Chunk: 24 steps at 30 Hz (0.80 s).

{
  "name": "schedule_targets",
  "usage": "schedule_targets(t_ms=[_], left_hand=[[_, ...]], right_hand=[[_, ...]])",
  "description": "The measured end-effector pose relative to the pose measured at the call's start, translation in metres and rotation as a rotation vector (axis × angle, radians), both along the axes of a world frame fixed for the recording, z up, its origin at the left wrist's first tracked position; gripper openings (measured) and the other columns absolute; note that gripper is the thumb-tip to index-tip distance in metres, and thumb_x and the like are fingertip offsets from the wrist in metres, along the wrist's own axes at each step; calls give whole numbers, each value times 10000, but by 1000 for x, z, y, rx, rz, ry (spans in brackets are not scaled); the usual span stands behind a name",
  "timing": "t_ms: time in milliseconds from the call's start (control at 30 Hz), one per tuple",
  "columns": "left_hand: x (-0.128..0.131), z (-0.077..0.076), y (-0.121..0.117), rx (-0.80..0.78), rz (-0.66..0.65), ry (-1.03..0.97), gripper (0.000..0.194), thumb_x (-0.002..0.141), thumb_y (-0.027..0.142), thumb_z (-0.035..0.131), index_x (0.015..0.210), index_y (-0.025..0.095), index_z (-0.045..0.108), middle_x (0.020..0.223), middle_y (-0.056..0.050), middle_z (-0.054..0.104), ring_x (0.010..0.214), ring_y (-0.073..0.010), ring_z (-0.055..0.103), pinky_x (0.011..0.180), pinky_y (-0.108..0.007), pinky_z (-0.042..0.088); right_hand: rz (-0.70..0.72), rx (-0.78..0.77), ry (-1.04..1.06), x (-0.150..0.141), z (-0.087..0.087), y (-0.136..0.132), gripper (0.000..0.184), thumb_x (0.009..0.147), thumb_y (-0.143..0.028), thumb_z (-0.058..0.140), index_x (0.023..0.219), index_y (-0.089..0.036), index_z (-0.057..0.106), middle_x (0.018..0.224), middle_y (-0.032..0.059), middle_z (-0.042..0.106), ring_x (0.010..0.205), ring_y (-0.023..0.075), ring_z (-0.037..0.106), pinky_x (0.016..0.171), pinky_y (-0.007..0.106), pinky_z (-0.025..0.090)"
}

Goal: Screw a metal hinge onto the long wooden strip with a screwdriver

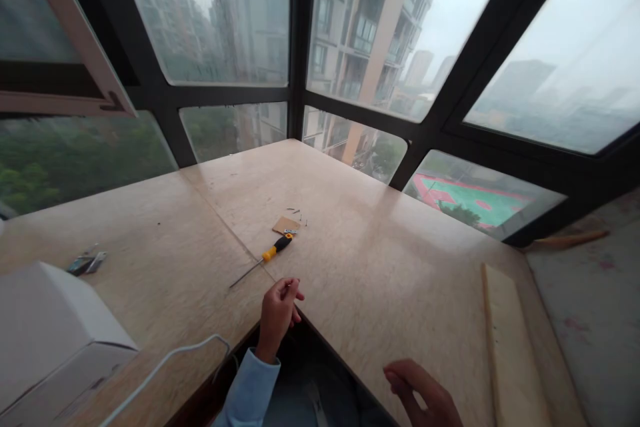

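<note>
My left hand [280, 310], in a light blue sleeve, is at the corner edge of the tabletop with thumb and forefinger pinched together. Whatever may be in that pinch is too small to make out. To the lower right, my right hand [425, 390] has its thumb and fingers curled so the tips come together; anything between them is hidden. Beyond the left hand lies a screwdriver [270, 253] with a yellow and black handle. Next to its handle end are a small brown piece of card or board [285, 224], a small metal piece [290, 232] and several tiny screws [303, 219].
A white box [65, 333] occupies the left, with small packaged items [87, 261] behind it. A white cable [165, 360] runs to the table edge. On the right lies a long wooden board [513, 340]. Dark-framed windows [297, 47] border the tabletop [390, 267].
</note>
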State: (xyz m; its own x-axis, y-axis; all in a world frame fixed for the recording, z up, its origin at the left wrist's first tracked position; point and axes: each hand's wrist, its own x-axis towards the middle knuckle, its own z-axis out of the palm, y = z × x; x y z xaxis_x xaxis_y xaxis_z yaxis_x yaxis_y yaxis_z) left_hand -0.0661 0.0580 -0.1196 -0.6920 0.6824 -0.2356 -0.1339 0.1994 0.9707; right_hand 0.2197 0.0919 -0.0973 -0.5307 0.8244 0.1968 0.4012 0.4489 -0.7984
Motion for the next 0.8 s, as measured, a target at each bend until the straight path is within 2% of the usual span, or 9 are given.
schedule_targets(t_ms=[67,133,200,267,367,500,600,700,800], left_hand=[[-9,-5,0,-34,51,132,459,789,569,506,917,150,644,506,12,578,372,-138,526,365,-221,371],[-16,-10,3,-72,73,298,392,826,513,492,912,170,664,479,14,572,455,-167,586,477,-247,433],[-20,-15,7,-116,38,440,286,838,416,506,900,196,678,582,-8,652,568,-178,642,573,-258,454],[-22,-19,12,-151,-29,546,192,823,330,529,861,213,677,712,-17,706,672,-177,668,636,-259,454],[-22,-23,19,-181,-75,661,117,800,275,557,802,217,659,740,-3,702,695,-164,656,664,-256,438],[-25,-29,25,-154,22,645,117,813,287,557,820,209,645,709,5,680,629,-148,631,648,-254,436],[-27,-34,27,-81,97,579,136,830,291,537,840,197,636,733,-11,685,635,-151,633,649,-256,454],[-28,-38,27,-53,115,565,142,831,295,536,836,195,636,730,-19,683,623,-157,627,641,-262,460],[-28,-38,26,-56,113,579,144,829,295,539,828,194,640,708,-18,678,599,-156,619,626,-264,456]], right_hand=[[118,16,-29,-18,5,7,256,889,-409,561,744,-232,675,708,25,684,636,149,648,610,197,531],[141,-18,-67,-37,10,17,223,883,-387,575,770,-225,678,739,33,685,649,153,641,617,219,526],[140,-93,-101,-59,12,30,179,861,-376,604,871,-220,691,814,49,700,680,162,648,642,248,531],[158,-195,-102,-83,11,49,228,845,-371,618,999,-213,677,920,69,710,728,173,661,674,279,539],[195,-293,-66,-129,2,84,283,830,-351,608,1058,-186,641,940,78,704,700,172,660,640,299,538],[200,-74,-143,-198,-8,125,264,828,-201,560,1081,-163,625,999,81,685,738,153,637,693,295,524],[284,149,-330,-244,-8,141,313,855,-150,533,1162,-157,594,1056,75,654,786,130,630,769,262,501],[326,351,-568,-276,-5,148,366,904,-195,506,1269,-185,524,1135,89,610,889,160,632,792,270,478],[349,401,-652,-293,-6,152,296,934,-218,467,1214,-195,558,1148,115,593,923,208,628,759,302,464]])
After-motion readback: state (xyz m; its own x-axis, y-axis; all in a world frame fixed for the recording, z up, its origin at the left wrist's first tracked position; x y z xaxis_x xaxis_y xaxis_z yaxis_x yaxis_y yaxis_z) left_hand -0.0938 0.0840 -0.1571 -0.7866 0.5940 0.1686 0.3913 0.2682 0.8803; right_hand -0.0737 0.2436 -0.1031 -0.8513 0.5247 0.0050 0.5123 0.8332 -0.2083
